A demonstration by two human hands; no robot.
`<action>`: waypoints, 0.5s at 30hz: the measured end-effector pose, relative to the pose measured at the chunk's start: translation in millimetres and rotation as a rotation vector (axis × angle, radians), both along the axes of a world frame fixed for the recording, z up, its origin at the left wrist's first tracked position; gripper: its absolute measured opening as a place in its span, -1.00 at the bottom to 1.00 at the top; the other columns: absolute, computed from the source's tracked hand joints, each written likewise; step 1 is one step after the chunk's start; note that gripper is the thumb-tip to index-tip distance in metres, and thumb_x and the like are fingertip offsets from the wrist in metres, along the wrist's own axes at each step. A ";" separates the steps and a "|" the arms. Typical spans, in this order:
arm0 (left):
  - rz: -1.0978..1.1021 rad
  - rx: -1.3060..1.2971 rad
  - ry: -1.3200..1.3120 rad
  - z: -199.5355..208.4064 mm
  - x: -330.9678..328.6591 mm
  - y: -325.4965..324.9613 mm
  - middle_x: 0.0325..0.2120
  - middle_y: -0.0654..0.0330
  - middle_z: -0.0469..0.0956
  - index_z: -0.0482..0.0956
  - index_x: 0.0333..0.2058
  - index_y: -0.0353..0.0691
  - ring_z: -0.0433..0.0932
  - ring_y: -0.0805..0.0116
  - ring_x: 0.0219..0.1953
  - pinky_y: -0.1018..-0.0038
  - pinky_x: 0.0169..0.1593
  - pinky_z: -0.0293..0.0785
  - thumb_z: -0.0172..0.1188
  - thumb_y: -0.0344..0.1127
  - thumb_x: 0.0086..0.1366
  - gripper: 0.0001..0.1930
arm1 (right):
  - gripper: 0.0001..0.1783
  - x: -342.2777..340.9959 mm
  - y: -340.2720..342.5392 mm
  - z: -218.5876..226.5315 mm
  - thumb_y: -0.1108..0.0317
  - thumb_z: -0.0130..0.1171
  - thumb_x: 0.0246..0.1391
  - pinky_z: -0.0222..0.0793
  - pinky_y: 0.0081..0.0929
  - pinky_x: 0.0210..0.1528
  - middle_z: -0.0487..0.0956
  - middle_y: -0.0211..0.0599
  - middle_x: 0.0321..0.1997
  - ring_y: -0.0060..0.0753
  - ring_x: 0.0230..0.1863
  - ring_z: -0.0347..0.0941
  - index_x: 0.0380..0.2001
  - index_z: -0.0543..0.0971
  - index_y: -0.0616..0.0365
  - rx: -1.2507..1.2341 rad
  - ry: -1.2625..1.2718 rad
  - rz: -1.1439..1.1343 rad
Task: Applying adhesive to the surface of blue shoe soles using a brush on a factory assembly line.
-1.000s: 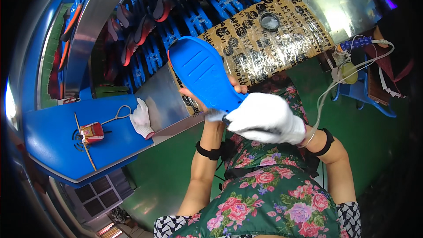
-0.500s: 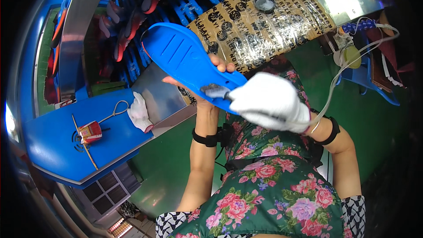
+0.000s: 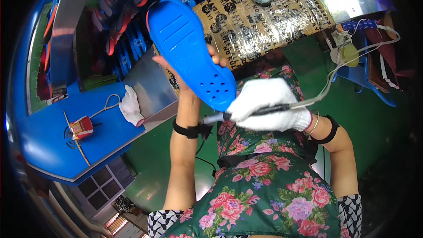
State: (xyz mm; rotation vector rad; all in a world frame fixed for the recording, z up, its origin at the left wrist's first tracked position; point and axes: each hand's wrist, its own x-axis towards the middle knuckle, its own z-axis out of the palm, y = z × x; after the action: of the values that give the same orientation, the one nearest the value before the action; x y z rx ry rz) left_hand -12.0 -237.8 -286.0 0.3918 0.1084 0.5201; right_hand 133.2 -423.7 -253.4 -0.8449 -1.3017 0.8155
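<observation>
A blue sole [image 3: 189,53] is held up over the bench [image 3: 145,83], tilted, underside facing the camera. The bare left hand [image 3: 185,79] grips it from behind, fingers curled round its edges. The gloved right hand [image 3: 269,105] is clamped on a corded pen tool [image 3: 233,115] whose tip sits just below the sole's heel.

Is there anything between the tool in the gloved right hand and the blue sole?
Nothing visible. The tool in the gloved right hand reaches just under the heel end of the blue sole, held up by the left hand.
</observation>
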 end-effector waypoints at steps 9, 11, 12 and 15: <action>-0.286 0.040 0.043 0.4 2.6 21.2 -0.12 -0.22 0.59 0.28 0.29 -0.28 0.66 -0.14 -0.21 -0.05 -0.10 0.62 -0.13 0.83 -0.15 0.32 | -0.73 -9.3 -2.4 -11.6 0.40 0.45 -0.07 0.55 -0.36 -0.26 0.70 -0.28 -0.19 -0.23 -0.28 0.62 -0.22 0.72 0.03 0.175 -0.347 -0.075; -0.358 0.004 0.050 6.1 1.5 15.0 -0.12 -0.21 0.60 0.29 0.29 -0.28 0.67 -0.15 -0.22 -0.04 -0.15 0.65 -0.11 0.82 -0.15 0.31 | -0.75 -0.7 -0.6 -3.7 0.43 0.45 -0.07 0.55 -0.36 -0.21 0.71 -0.30 -0.20 -0.24 -0.27 0.63 -0.25 0.72 0.04 0.091 -0.185 0.036; -0.351 0.002 0.049 4.4 -0.3 16.0 -0.12 -0.21 0.60 0.29 0.29 -0.28 0.67 -0.15 -0.22 -0.04 -0.15 0.65 -0.11 0.82 -0.15 0.31 | -0.76 1.8 1.9 -2.2 0.45 0.44 -0.07 0.55 -0.36 -0.19 0.71 -0.32 -0.20 -0.25 -0.26 0.63 -0.26 0.72 0.05 0.050 -0.126 0.061; -0.464 0.025 0.098 -2.3 0.8 23.0 -0.07 -0.20 0.59 0.27 0.32 -0.27 0.69 -0.11 -0.19 -0.01 -0.17 0.69 -0.09 0.78 -0.10 0.28 | -0.71 0.4 4.8 -1.7 0.51 0.39 -0.09 0.54 -0.32 -0.24 0.70 -0.28 -0.16 -0.22 -0.25 0.61 -0.22 0.71 0.07 0.184 -0.382 -0.108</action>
State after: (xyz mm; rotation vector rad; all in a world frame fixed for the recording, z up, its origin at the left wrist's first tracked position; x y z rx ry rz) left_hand -11.2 -214.9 -288.3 0.4506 0.1016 0.0449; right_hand 133.6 -418.9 -255.1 -0.9425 -1.6226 0.4511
